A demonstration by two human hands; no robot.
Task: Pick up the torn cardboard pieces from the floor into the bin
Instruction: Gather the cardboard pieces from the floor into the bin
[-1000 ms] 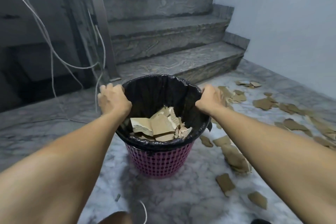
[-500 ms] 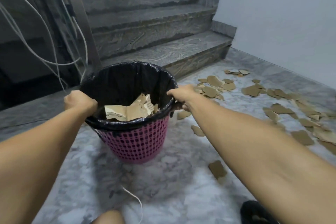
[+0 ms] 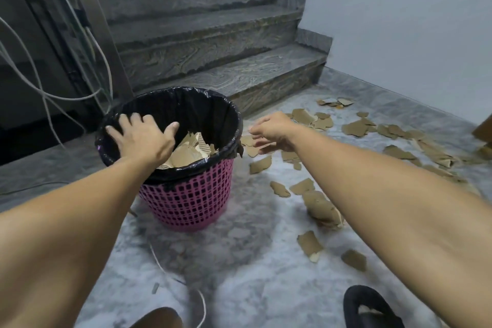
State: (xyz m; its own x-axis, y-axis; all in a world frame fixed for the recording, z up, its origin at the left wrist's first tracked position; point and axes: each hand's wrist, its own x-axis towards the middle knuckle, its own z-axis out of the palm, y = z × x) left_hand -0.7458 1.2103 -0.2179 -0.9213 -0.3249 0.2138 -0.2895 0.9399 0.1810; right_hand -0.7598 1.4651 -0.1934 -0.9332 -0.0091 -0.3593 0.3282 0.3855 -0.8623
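Both hands have released the bin rim they gripped half a second ago. Left hand (image 3: 142, 138) now rests over the near-left rim of the bin (image 3: 186, 194) with fingers spread and straight, holding nothing. Right hand (image 3: 274, 130) has come off the right rim and hangs to the right of the bin, above the floor, fingers loosely extended and empty. Cardboard pieces (image 3: 356, 128) lie scattered across the floor (image 3: 253, 274) on the right side, from just beside the bin out to the far right near the wall; several more lie nearer, including a larger clump (image 3: 322, 208) and two single scraps close to the person's foot. Earlier-collected cardboard (image 3: 191, 152) fills the lower part of the black liner (image 3: 202, 112) inside the pink mesh bin. Compared with the earlier frames, the bin now stands further left and closer to the scattered pieces, which indicates that repositioning is complete and collection can resume. Judged progress: partial; most pieces on the right remain on the floor. Next action probably requires the right hand to descend onto the nearest pieces beside the bin. Stone stairs (image 3: 213, 61) rise behind the bin, loose cables (image 3: 48, 88) hang at far left, and a black slipper (image 3: 370, 306) shows at the near edge.
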